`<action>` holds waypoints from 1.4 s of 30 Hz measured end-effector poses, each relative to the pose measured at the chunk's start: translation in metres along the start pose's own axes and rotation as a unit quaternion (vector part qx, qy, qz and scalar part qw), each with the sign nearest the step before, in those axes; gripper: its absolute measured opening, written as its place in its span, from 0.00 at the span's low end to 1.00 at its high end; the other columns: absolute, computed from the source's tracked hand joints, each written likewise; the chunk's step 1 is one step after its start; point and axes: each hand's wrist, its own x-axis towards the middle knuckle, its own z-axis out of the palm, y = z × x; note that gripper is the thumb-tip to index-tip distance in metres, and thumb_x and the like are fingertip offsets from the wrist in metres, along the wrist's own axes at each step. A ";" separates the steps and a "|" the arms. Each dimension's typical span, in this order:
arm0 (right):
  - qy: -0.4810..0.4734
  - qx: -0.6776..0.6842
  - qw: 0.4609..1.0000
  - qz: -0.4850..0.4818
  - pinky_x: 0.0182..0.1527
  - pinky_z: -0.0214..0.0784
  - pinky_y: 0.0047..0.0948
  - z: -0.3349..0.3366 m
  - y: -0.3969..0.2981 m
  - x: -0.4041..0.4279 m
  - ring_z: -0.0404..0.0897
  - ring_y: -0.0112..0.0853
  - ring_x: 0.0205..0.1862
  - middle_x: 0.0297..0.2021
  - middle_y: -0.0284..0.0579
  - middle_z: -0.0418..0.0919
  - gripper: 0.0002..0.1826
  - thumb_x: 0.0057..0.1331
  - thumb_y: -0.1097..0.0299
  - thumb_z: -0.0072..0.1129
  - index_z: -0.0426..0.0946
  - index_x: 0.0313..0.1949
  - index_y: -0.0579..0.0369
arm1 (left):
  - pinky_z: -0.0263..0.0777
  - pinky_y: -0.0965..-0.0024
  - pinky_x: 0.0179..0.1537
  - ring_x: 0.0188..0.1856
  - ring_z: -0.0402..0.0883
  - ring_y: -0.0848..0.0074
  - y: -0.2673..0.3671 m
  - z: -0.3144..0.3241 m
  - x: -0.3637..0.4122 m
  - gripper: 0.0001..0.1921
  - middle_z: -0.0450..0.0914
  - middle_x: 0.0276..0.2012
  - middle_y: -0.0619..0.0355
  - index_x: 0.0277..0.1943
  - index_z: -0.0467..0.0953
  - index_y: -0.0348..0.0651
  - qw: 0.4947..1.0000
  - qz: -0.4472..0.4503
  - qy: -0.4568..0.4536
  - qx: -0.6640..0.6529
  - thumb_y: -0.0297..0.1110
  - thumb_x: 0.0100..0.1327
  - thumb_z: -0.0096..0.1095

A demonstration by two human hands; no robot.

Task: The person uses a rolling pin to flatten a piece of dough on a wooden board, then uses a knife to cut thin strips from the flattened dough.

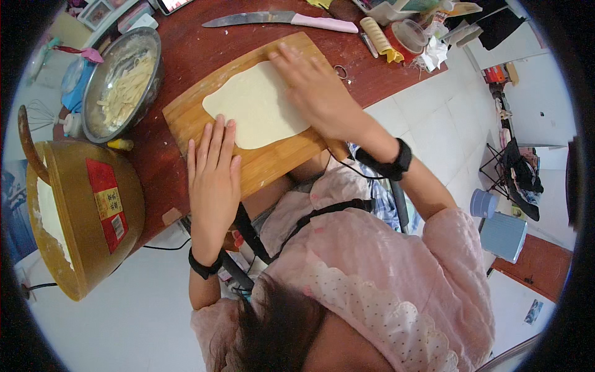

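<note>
A thin sheet of rolled dough (pixel 255 104) lies flat on a wooden cutting board (pixel 260 172), its outline uneven. My left hand (pixel 213 172) rests on the near left part of the board, fingers extended, with its fingertips touching the dough's lower left edge. Across the upper right part of the sheet lies my right hand (pixel 316 93), palm down and slightly blurred. It covers that side of the dough, and I see nothing gripped in it. Beyond the board, a knife (pixel 279 19) with a pink handle lies on the red-brown table (pixel 181 60).
A metal bowl (pixel 151 83) of cut noodle strips (pixel 128 90) stands left of the board. Nearer, a large yellow-brown tub (pixel 130 186) holds white flour (pixel 51 218). At the right corner are a ridged cookie roll (pixel 376 35), a clear plastic lid (pixel 409 35) and crumpled tissue (pixel 434 51).
</note>
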 end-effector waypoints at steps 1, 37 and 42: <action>0.008 -0.021 0.999 -0.026 0.72 0.40 0.46 0.002 -0.005 0.001 0.50 0.46 0.73 0.71 0.57 0.52 0.29 0.72 0.64 0.37 0.51 0.70 0.62 | 0.39 0.56 0.73 0.74 0.50 0.65 0.000 0.000 0.000 0.26 0.54 0.73 0.55 0.72 0.54 0.46 1.000 0.000 0.000 0.000 0.33 0.72 0.39; 0.073 0.220 0.970 0.073 0.65 0.57 0.36 -0.036 0.017 0.001 0.65 0.49 0.65 0.63 0.59 0.66 0.25 0.66 0.75 0.43 0.62 0.64 0.60 | 0.56 0.63 0.69 0.69 0.61 0.60 -0.005 -0.047 0.090 0.24 0.64 0.67 0.48 0.65 0.64 0.36 0.980 0.167 -0.110 -0.006 0.32 0.67 0.52; 0.052 0.226 0.968 0.096 0.68 0.52 0.37 -0.033 0.015 -0.003 0.59 0.51 0.69 0.65 0.64 0.61 0.26 0.66 0.75 0.42 0.62 0.65 0.58 | 0.50 0.64 0.71 0.72 0.57 0.63 0.002 -0.011 0.129 0.26 0.61 0.69 0.49 0.67 0.62 0.36 0.956 0.288 -0.054 0.030 0.35 0.69 0.50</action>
